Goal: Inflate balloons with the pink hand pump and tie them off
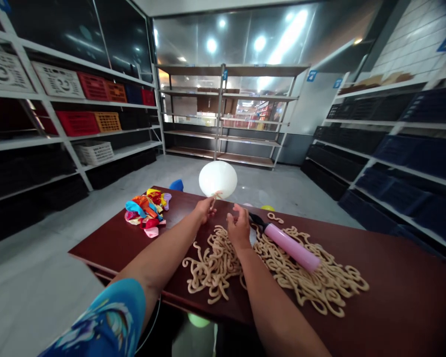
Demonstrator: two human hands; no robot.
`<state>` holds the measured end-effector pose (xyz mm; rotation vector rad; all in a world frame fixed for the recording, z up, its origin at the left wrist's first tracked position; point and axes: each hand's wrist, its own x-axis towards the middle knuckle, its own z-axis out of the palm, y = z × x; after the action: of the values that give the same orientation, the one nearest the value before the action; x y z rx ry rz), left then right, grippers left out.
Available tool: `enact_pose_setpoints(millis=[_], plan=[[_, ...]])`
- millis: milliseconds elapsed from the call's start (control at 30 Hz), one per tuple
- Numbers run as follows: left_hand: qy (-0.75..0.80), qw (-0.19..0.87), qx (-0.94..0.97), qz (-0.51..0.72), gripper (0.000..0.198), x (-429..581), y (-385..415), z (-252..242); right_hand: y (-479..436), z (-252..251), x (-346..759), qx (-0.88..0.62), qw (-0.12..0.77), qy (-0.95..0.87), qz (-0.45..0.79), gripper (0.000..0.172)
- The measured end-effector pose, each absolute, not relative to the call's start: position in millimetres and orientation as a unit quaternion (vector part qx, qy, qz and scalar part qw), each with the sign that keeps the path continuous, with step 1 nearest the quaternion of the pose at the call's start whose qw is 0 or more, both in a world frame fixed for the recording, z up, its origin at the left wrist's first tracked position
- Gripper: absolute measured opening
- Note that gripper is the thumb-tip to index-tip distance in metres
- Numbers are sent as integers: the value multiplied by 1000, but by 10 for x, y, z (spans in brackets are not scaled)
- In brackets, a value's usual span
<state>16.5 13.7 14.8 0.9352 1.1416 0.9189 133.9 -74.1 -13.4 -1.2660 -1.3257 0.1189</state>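
An inflated white balloon (218, 177) stands over the far edge of the brown table. My left hand (207, 209) is closed in a pinch at its neck, where a short beige cord end (217, 194) shows. Just to the right, my right hand (239, 227) has loosely curled fingers held apart, with nothing visible in them. Beside that hand lies a pink hand pump (293, 248) with a black nozzle end, resting on a heap of curly beige cords (330, 282). Another pile of beige cords (215, 265) spreads between my forearms.
Flat, colourful balloons (145, 209) lie heaped on the table (107, 243) at left. A blue balloon (176, 185) and a yellow one (267, 208) show beyond the far edge. Shelves with crates (92, 87) line the left, and a rack (223, 94) stands at the back.
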Motion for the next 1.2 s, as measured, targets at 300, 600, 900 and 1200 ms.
enact_pose_setpoints(millis=[300,600,900,1200], plan=[[619,364,583,380,21,-742,228,238,-752,-133,1317,-556,593,-580,51,37],[627,129,749,171,19,-1815,193,493,-766,-125,1317,-559,571,-599,54,34],[627,49,773,78,16,-2087,5,256,-750,-162,1316,-559,562,-607,49,34],[665,53,722,181,23,-2050,67,598,-766,-151,1297,-556,561,-611,51,35]])
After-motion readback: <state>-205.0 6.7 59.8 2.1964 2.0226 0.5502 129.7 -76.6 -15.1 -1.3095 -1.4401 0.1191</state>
